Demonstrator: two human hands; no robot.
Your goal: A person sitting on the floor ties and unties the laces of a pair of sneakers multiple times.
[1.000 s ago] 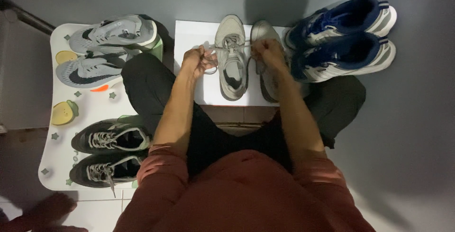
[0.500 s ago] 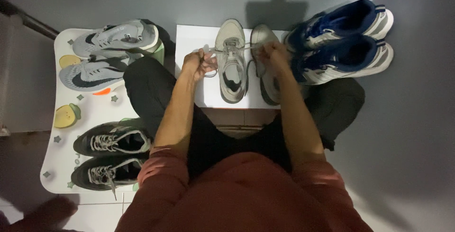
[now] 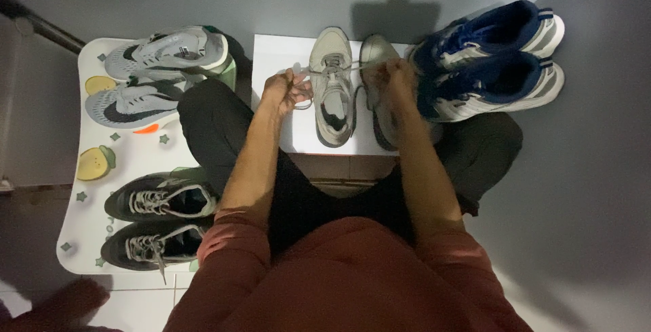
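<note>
Beige sneaker (image 3: pixel 332 88) lies on the white board (image 3: pixel 278 54), toe toward the far edge, heel toward the person; long axis runs straight away from the body. Its lace (image 3: pixel 342 67) is drawn out sideways across the upper, one end to each hand. Left hand (image 3: pixel 285 91) sits just left of the shoe, near the board's left edge, fingers pinched around a loop of lace. Right hand (image 3: pixel 390 77) is just right of the shoe, closed on the other lace end; it rests over the second beige sneaker (image 3: pixel 380 50), which lies parallel and touching the first along the right side and is largely hidden by hand and forearm. Both hands are about level with the lacing, roughly equally near; the lace line runs crosswise to the shoe's long axis. Beyond the board's right edge, a pair of blue-and-white sneakers (image 3: pixel 488 61) lies on the grey floor (image 3: pixel 583 189), angled away to the right. Left of the board, a white mat with lemon prints (image 3: pixel 95 162) carries a grey pair (image 3: pixel 159 74) at its far end and a dark pair with pale laces (image 3: pixel 159 220) at its near end. The person sits with legs in dark trousers, sleeves reddish.
</note>
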